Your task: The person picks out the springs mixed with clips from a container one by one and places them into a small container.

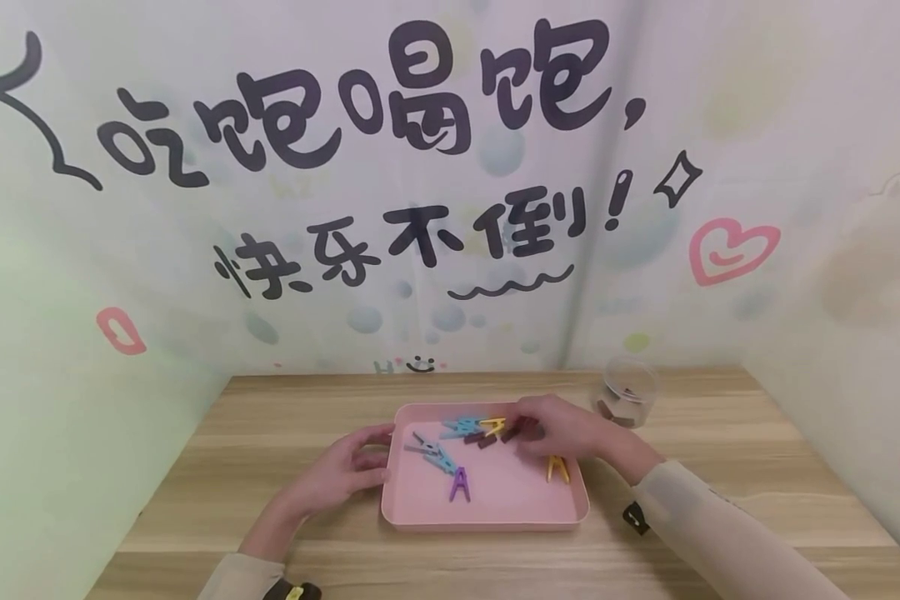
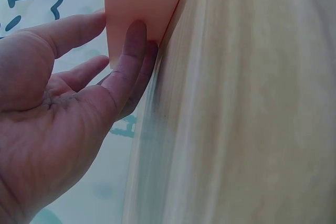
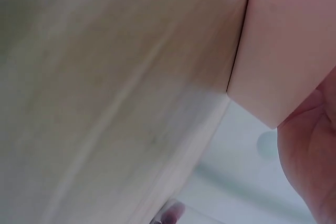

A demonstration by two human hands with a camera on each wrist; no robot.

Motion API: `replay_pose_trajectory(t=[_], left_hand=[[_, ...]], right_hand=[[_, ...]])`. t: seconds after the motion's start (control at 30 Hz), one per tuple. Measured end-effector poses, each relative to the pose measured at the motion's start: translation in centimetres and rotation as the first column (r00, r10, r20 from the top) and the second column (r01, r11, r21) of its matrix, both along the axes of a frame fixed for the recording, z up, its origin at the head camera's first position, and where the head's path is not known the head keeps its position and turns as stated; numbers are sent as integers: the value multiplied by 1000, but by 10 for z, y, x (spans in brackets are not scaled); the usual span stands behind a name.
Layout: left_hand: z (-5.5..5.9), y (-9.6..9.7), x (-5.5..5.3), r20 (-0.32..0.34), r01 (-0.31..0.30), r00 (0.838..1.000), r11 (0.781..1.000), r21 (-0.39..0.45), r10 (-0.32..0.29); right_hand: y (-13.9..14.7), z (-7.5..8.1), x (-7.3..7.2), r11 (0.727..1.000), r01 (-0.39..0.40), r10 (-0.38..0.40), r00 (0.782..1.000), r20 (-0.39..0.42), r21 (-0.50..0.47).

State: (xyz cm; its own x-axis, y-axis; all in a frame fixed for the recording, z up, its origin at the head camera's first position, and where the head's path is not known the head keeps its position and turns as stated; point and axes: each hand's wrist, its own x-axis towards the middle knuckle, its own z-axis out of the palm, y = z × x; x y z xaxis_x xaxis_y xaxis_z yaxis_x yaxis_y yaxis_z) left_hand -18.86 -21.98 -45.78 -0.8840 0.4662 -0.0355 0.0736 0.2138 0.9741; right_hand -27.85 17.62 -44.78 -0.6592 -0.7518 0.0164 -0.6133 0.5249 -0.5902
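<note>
A shallow pink tray [image 1: 487, 508] lies on the table. My left hand [image 1: 345, 471] is at its left side; in the left wrist view the fingertips [image 2: 135, 38] touch the outer wall, the fingers loosely bent. My right hand [image 1: 562, 427] reaches over the right part of the tray, fingers curled down, pinching a small dark brown piece [image 1: 509, 434]. Next to it lie more brown pieces [image 1: 487, 442], a yellow clip [image 1: 495, 426] and blue clips [image 1: 461, 427]. Other blue clips [image 1: 438, 457], a purple clip [image 1: 460, 483] and another yellow clip [image 1: 558, 469] are also in the tray.
Behind the right hand stands a clear round container [image 1: 632, 392] with some brown pieces inside. A small black object [image 1: 635, 517] shows beside the right sleeve. The wood-grain table [image 1: 300, 417] ends at a wall sheet [image 1: 495, 333] with printed writing.
</note>
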Motion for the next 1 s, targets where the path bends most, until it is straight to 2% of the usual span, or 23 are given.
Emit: replay_pose_trajectory(t=[0.2,0.53,0.87,1.0], left_hand=[[-1,0,0,4,-7,1000,1000,6,7],[-3,-1,-1,-9,-4,1000,1000,1,4],[-1,0,1,-8,-9,1000,1000,-6,9],[-1,0,1,-3,-4,1000,1000,7,5]], right_hand=[[-1,-3,-2,1000,-10,10,1000,-7,19],[-4,1,0,995,-1,0,1000,11,96],[-5,-1,2,994,5,-7,1000,18,106],[-4,-1,3,997,-7,5,1000,19,77]])
